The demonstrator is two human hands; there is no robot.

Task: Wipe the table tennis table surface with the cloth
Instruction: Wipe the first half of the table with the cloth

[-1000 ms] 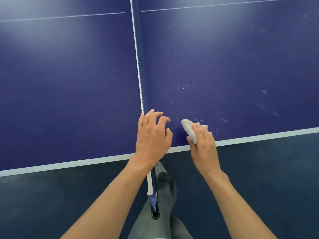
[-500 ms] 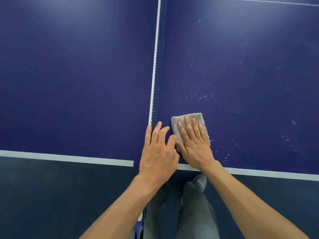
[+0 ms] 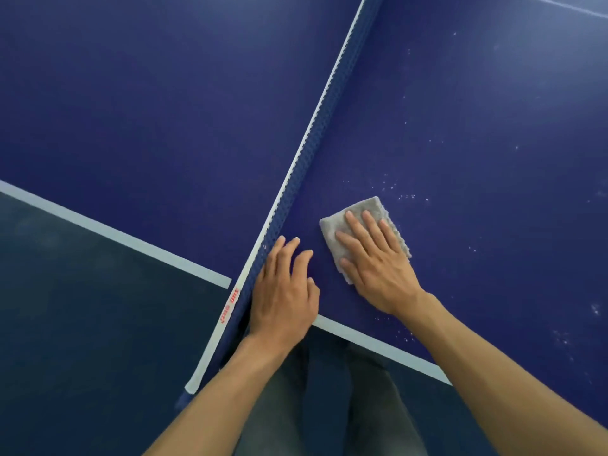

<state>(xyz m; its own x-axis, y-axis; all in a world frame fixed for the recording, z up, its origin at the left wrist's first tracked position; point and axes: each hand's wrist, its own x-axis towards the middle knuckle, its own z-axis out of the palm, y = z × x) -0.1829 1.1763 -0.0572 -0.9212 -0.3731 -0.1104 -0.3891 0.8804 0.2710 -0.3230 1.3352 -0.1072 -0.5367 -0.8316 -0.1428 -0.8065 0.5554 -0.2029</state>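
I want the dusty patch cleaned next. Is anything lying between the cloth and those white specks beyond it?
Nothing visible does. The right hand presses flat on the cloth, and bare table runs from its far edge to the specks. The net and left hand sit off to the left.

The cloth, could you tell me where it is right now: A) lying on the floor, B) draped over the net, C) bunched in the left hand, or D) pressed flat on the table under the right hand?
D: the right hand lies flat on the cloth.
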